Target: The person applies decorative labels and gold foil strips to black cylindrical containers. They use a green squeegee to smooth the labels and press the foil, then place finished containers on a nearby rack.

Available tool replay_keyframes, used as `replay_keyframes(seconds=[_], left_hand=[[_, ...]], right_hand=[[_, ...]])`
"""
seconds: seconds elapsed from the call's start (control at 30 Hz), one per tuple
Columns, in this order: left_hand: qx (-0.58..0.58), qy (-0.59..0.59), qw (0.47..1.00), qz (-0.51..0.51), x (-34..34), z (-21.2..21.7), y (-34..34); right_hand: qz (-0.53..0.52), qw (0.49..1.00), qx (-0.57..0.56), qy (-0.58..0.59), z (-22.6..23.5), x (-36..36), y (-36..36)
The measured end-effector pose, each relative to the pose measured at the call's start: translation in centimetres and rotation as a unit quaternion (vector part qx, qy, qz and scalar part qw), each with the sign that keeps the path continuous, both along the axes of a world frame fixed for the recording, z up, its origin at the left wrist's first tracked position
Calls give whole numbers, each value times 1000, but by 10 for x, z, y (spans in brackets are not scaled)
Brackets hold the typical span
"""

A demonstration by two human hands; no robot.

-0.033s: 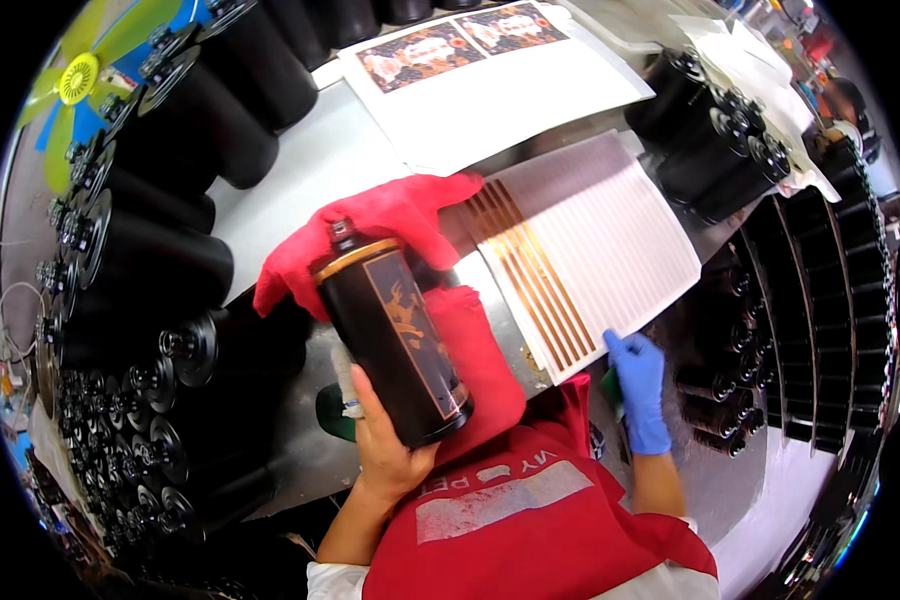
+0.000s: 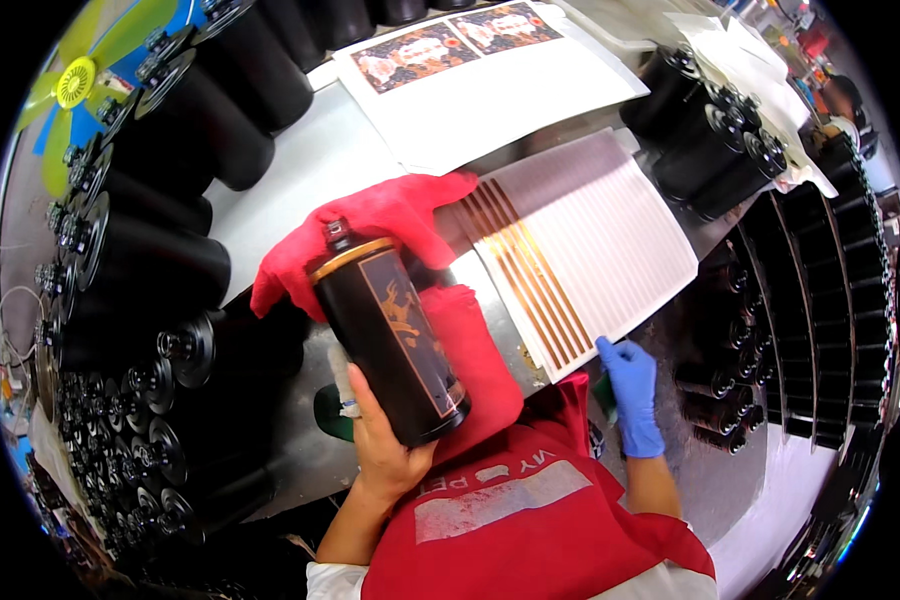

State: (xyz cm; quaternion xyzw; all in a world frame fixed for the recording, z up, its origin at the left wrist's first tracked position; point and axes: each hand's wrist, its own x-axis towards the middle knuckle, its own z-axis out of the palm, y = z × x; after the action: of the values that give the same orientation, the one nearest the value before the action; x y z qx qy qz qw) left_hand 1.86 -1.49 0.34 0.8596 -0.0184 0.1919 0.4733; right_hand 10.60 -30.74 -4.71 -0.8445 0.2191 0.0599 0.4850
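Note:
My left hand [image 2: 388,450] is bare and wraps round the base of a black bottle [image 2: 378,345]. The bottle lies tilted, its neck pointing away to the upper left, with a gold band at the shoulder and a framed gold design on its side. Red cloths [image 2: 475,350] are bunched under and beside it. My right hand [image 2: 633,385], in a blue glove, has its fingers closed at the near corner of a white sheet [image 2: 610,240] bearing gold strips [image 2: 530,280]. A dark green piece [image 2: 605,397] shows beside that palm; whether the fingers grip it is unclear.
Black bottles [image 2: 155,260] crowd the left, with more [image 2: 725,155] at the back right. A printed paper sheet [image 2: 510,100] lies at the far side of the metal table [image 2: 310,165]. A yellow-green fan [image 2: 75,85] stands far left, and racks [image 2: 820,300] line the right.
My gloved right hand has shifted very slightly left at the sheet's corner. The bottle stays in my left hand.

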Motion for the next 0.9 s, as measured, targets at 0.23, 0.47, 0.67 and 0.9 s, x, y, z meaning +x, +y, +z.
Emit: replay_keyframes(seconds=[0.23, 0.47, 0.67, 0.9], left_hand=[[-52, 38, 998, -18, -2, 15, -1], [-25, 72, 997, -19, -11, 2, 8], [50, 36, 998, -7, -20, 14, 18], [-386, 146, 841, -349, 22, 129, -2]], right_hand=[[-2, 990, 136, 37, -7, -9, -1], [61, 993, 89, -49, 71, -9, -2], [389, 916, -36, -96, 180, -1, 59], [627, 754, 92, -175, 258, 15, 106]])
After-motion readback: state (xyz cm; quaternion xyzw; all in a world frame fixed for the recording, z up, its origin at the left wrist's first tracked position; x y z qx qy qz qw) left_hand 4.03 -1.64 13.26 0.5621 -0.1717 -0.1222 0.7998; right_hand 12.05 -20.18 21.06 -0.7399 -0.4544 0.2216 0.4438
